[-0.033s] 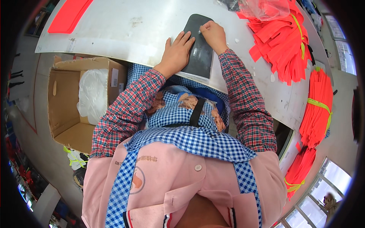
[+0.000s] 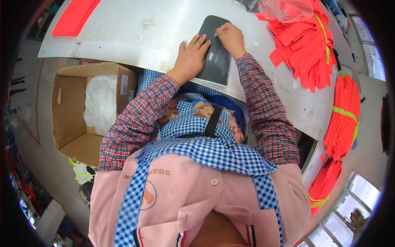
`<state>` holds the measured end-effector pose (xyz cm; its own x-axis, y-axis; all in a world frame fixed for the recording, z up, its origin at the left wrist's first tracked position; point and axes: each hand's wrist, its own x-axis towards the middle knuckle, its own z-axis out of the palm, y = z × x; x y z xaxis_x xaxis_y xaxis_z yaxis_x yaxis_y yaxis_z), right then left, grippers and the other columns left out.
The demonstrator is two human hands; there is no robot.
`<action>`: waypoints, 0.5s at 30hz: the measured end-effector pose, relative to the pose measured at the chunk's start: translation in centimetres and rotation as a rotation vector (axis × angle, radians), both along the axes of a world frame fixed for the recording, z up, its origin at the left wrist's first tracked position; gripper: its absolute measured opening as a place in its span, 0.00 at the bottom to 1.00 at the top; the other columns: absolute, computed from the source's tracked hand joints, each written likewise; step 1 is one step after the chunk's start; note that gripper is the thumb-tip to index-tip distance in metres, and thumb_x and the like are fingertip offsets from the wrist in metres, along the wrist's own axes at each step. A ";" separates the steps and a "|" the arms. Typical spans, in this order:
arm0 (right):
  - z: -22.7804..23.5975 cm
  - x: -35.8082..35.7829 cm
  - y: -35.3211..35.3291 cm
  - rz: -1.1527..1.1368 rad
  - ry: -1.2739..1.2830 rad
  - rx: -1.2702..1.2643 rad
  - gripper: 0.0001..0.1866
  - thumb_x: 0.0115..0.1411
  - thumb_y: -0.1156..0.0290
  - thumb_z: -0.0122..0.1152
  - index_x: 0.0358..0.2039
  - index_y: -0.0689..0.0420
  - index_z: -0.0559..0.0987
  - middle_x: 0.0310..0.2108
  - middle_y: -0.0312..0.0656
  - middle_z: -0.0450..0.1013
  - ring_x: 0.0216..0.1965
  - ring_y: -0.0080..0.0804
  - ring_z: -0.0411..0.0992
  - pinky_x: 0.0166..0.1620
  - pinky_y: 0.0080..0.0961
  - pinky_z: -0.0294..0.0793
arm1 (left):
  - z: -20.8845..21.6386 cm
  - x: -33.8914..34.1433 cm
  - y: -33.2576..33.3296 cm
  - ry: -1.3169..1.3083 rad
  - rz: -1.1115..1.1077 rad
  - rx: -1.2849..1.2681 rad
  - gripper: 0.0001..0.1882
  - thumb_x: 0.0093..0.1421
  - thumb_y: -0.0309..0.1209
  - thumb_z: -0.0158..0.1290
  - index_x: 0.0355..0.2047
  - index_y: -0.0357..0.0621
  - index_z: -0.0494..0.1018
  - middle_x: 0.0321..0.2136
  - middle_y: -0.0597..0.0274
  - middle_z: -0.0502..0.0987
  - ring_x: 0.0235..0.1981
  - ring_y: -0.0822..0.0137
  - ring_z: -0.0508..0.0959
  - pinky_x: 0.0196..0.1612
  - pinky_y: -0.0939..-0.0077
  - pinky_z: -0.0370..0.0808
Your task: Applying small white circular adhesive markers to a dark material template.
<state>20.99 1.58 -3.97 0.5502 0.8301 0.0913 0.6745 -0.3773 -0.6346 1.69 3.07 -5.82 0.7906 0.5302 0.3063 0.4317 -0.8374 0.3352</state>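
Note:
A dark, flat panel with rounded far corners (image 2: 217,61) lies on the white table in front of me. Glossy patches show on it, and a pale strip runs along its near edge. My left hand (image 2: 190,59) rests on the panel's left side, its fingers spread. At the panel's upper right, the fingers of my right hand (image 2: 232,38) are pinched together against the surface. A tiny pale spot shows by those fingertips, too small to name.
Red strips tied with yellow bands form a large bundle (image 2: 302,49) on the table's right, under clear plastic (image 2: 286,9). Another tied bundle (image 2: 342,117) is nearer. Red flat pieces (image 2: 76,16) lie far left. A cardboard box (image 2: 66,111) holding a plastic bag (image 2: 100,103) stands left below the tabletop (image 2: 123,37).

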 end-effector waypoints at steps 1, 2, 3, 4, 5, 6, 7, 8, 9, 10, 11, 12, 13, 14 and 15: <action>-0.1 0.0 0.0 0.005 -0.012 0.006 0.14 0.52 0.59 0.59 0.29 0.58 0.79 0.29 0.47 0.78 0.34 0.46 0.76 0.40 0.36 0.75 | 0.1 0.1 0.0 0.000 -0.001 0.004 0.25 0.60 0.26 0.46 0.59 0.47 0.64 0.64 0.56 0.60 0.65 0.54 0.58 0.60 0.41 0.58; 0.0 -0.2 0.0 0.012 -0.025 0.011 0.14 0.51 0.59 0.60 0.28 0.58 0.79 0.29 0.48 0.78 0.35 0.47 0.76 0.40 0.37 0.75 | 0.1 0.0 0.0 0.004 -0.001 0.010 0.25 0.60 0.26 0.46 0.59 0.46 0.64 0.63 0.56 0.60 0.65 0.54 0.58 0.60 0.41 0.58; 0.2 -0.1 0.0 0.013 -0.026 0.014 0.14 0.51 0.59 0.60 0.28 0.58 0.79 0.29 0.48 0.78 0.35 0.47 0.76 0.40 0.37 0.75 | 0.2 -0.1 0.1 0.008 0.000 0.017 0.25 0.60 0.26 0.46 0.59 0.46 0.64 0.63 0.56 0.60 0.65 0.54 0.58 0.59 0.41 0.59; 0.5 0.1 -0.1 0.062 -0.030 -0.054 0.14 0.51 0.59 0.60 0.28 0.58 0.79 0.29 0.47 0.78 0.35 0.47 0.76 0.40 0.37 0.75 | 0.2 -0.2 0.0 0.007 0.001 0.020 0.25 0.60 0.26 0.46 0.59 0.46 0.64 0.63 0.56 0.60 0.65 0.54 0.58 0.59 0.41 0.59; 0.6 0.5 -0.1 0.108 -0.036 -0.119 0.14 0.52 0.59 0.60 0.29 0.58 0.79 0.29 0.47 0.78 0.34 0.46 0.76 0.40 0.37 0.75 | 0.2 -0.1 0.0 0.003 -0.003 0.029 0.23 0.61 0.27 0.45 0.58 0.45 0.65 0.63 0.55 0.61 0.65 0.55 0.59 0.59 0.41 0.58; 0.7 0.8 0.0 0.106 -0.040 -0.113 0.14 0.52 0.59 0.60 0.29 0.58 0.79 0.29 0.47 0.78 0.34 0.46 0.76 0.40 0.37 0.75 | 0.2 -0.1 0.0 -0.001 -0.007 0.039 0.22 0.61 0.28 0.45 0.57 0.44 0.66 0.62 0.55 0.62 0.65 0.55 0.59 0.59 0.40 0.58; 0.6 1.0 0.1 0.109 0.014 -0.114 0.14 0.51 0.59 0.60 0.28 0.58 0.79 0.28 0.47 0.78 0.34 0.46 0.76 0.40 0.37 0.75 | 0.2 0.0 0.0 -0.004 -0.009 0.045 0.22 0.61 0.28 0.45 0.57 0.44 0.66 0.62 0.55 0.62 0.65 0.55 0.59 0.59 0.40 0.58; 0.4 1.2 0.1 0.111 0.068 -0.114 0.14 0.51 0.59 0.60 0.28 0.58 0.79 0.28 0.47 0.78 0.34 0.46 0.76 0.39 0.37 0.75 | 0.3 0.0 0.0 -0.002 -0.008 0.032 0.23 0.61 0.28 0.45 0.57 0.44 0.66 0.62 0.55 0.62 0.65 0.55 0.59 0.59 0.39 0.58; 0.1 1.1 0.1 0.108 0.065 -0.107 0.14 0.51 0.59 0.60 0.28 0.58 0.79 0.28 0.47 0.78 0.34 0.46 0.76 0.39 0.37 0.75 | 0.3 0.1 0.0 -0.001 -0.007 0.020 0.23 0.61 0.28 0.45 0.57 0.44 0.66 0.62 0.55 0.62 0.65 0.55 0.59 0.59 0.39 0.58; -0.4 0.8 0.1 0.046 0.038 -0.033 0.14 0.51 0.58 0.61 0.27 0.58 0.79 0.28 0.47 0.78 0.34 0.46 0.76 0.39 0.36 0.74 | 0.4 0.2 0.0 -0.004 -0.011 0.027 0.23 0.61 0.28 0.45 0.57 0.44 0.66 0.62 0.55 0.62 0.65 0.55 0.59 0.59 0.39 0.58; -0.4 0.3 0.0 -0.010 0.013 0.039 0.14 0.51 0.58 0.61 0.27 0.58 0.79 0.27 0.47 0.78 0.33 0.46 0.76 0.39 0.36 0.74 | 0.4 0.0 0.0 -0.003 -0.010 0.022 0.23 0.61 0.27 0.45 0.57 0.44 0.66 0.62 0.55 0.62 0.65 0.55 0.59 0.59 0.39 0.59; -0.2 0.2 0.0 -0.009 0.012 0.044 0.14 0.51 0.58 0.61 0.27 0.58 0.79 0.27 0.47 0.78 0.33 0.46 0.76 0.39 0.36 0.74 | 0.3 -0.1 0.0 -0.003 -0.010 0.018 0.23 0.61 0.27 0.45 0.57 0.44 0.66 0.63 0.54 0.61 0.65 0.55 0.59 0.59 0.39 0.59; 0.0 0.1 -0.2 0.011 -0.012 0.006 0.14 0.51 0.58 0.61 0.27 0.58 0.79 0.27 0.47 0.78 0.33 0.45 0.76 0.39 0.36 0.75 | 0.3 0.0 0.0 -0.004 -0.009 0.023 0.23 0.61 0.27 0.45 0.57 0.44 0.66 0.63 0.54 0.61 0.65 0.55 0.59 0.59 0.39 0.59; 0.2 0.1 -0.2 0.027 -0.037 -0.032 0.14 0.51 0.58 0.61 0.27 0.58 0.79 0.27 0.47 0.78 0.32 0.45 0.76 0.39 0.35 0.75 | 0.4 0.0 0.0 -0.006 -0.007 0.017 0.23 0.60 0.27 0.45 0.57 0.43 0.66 0.63 0.54 0.61 0.65 0.54 0.59 0.58 0.39 0.59; 0.4 0.2 -0.3 0.024 -0.037 -0.026 0.14 0.51 0.58 0.61 0.27 0.58 0.79 0.27 0.47 0.78 0.32 0.45 0.76 0.39 0.35 0.75 | 0.4 0.1 -0.1 -0.008 -0.007 0.010 0.23 0.60 0.27 0.45 0.57 0.43 0.66 0.63 0.54 0.61 0.65 0.54 0.59 0.58 0.39 0.59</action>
<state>21.19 1.23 -3.58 0.5267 0.8453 0.0894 0.7065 -0.3769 -0.5990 1.75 3.01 -5.41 0.7917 0.5216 0.3181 0.4234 -0.8438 0.3298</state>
